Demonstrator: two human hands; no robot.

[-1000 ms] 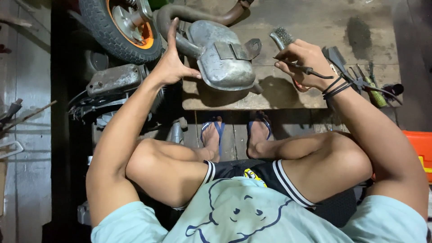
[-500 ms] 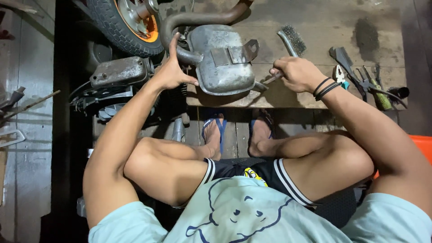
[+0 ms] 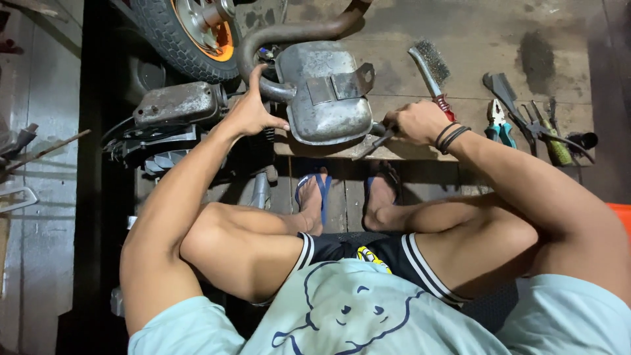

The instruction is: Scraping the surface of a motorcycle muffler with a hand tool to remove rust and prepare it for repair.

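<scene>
The dull grey, dented metal exhaust muffler (image 3: 325, 98) lies on the worn wooden plank floor (image 3: 460, 39) just ahead of the person's two sandalled feet, its boxy body running roughly left to right and its one curved grey pipe (image 3: 289, 33) rising from its left end and arcing away towards the top of the view. The left hand (image 3: 253, 108) rests spread against the muffler's left end where pipe meets body, fingers wide and the thumb lying along the metal, steadying rather than gripping. The right hand (image 3: 414, 121) is at the muffler's right end, touching or nearly so, its fingers closed around the red handle of a wire brush (image 3: 430, 66), whose bristled head points up and away from the muffler; a thin dark metal piece pokes out below the fist towards the muffler, but what it is cannot be told. Both hands sit about equally close, one at each end. To the left stands one black tyre with an orange hub (image 3: 190, 33) and one grey engine casing (image 3: 174, 105). To the right lie one pair of teal-handled pliers (image 3: 497, 125) and a few more dark hand tools (image 3: 545, 125), too bunched to count exactly.
</scene>
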